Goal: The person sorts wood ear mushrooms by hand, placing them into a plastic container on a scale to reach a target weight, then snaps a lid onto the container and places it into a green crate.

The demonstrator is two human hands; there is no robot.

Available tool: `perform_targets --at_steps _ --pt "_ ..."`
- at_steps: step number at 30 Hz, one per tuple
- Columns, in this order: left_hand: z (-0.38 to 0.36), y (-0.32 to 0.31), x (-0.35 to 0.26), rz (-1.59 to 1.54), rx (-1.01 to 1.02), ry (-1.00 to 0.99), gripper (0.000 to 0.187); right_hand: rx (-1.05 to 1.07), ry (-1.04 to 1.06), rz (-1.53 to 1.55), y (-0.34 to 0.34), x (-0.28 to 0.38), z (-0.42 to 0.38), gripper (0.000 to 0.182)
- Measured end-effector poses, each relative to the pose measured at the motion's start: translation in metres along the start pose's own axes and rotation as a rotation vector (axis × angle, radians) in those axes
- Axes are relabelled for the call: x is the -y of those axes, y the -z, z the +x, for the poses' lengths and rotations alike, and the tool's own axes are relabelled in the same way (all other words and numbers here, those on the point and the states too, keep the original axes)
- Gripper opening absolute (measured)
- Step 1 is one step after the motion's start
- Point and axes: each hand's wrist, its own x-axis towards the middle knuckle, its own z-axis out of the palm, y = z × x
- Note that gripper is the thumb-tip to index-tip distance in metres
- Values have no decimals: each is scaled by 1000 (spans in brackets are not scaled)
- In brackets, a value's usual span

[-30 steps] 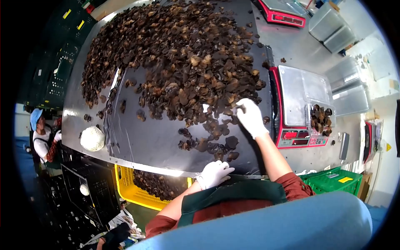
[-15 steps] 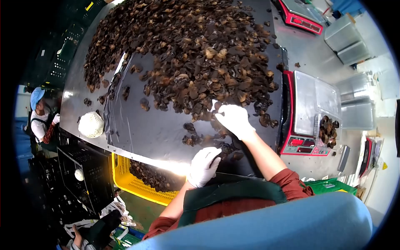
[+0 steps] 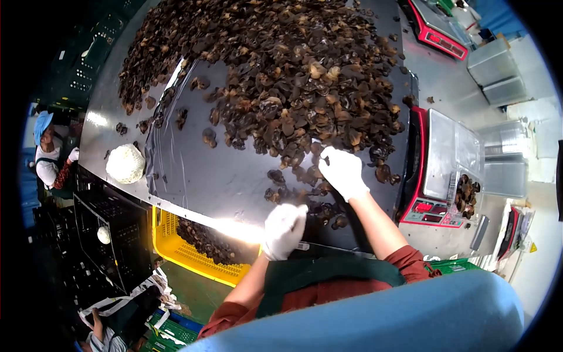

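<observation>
A broad heap of dark brown wood ear mushrooms (image 3: 281,76) spreads over the dark sheet (image 3: 199,176) on the metal table. At the heap's near edge is my right hand (image 3: 343,174), in a white glove, with its fingers curled closed; what they may hold is hidden. My left hand (image 3: 283,232), also gloved in white, is closed near the table's front edge and slightly blurred, so its contents cannot be made out. Between and just ahead of my hands lie several loose wood ear mushrooms (image 3: 325,211).
On the right, a red scale (image 3: 417,176) bears a clear tray of mushrooms (image 3: 467,196). Clear containers (image 3: 503,155) stand beyond it. A yellow crate (image 3: 202,271) with mushrooms sits below the table's front edge. A round white bundle (image 3: 125,163) lies left; a co-worker (image 3: 53,152) stands farther left.
My left hand has turned and closed more; the dark piece seen at its fingers is no longer visible. My right hand stays by the heap's edge, fingers more curled. The view has shifted slightly.
</observation>
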Motion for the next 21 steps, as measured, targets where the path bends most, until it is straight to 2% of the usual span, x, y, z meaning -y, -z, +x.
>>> perform_targets --at_steps 1,2,4,7,10,11,14,15,16,18,19,21 --pt "14 4 4 115 64 36 7 32 -53 -70 -1 2 3 16" --pt "29 5 11 230 128 72 8 -49 19 -58 -5 -1 1 17" --pt "57 0 29 326 100 31 10 -213 163 -36 -16 -12 -1 19" --pt "84 -16 54 431 73 -56 20 15 -83 189 16 5 -5 30" --pt "96 -26 60 577 262 20 20 103 -118 132 22 14 3 37" --pt "96 -30 64 573 227 -12 21 65 -68 119 27 21 4 34" --pt "93 -25 75 315 170 0 21 67 -68 36 14 15 11 31" --pt "95 -11 61 243 162 45 19 24 -53 29 8 8 11 28" --pt "95 4 51 104 126 107 20 52 -87 85 6 -1 8 30" --pt "87 42 38 -191 121 397 19 85 -115 299 37 3 -1 29" --pt "78 57 44 -182 50 429 18 -61 -42 370 24 -5 -7 21" --pt "55 89 65 -143 -122 520 17 -13 -29 635 25 9 -21 20"
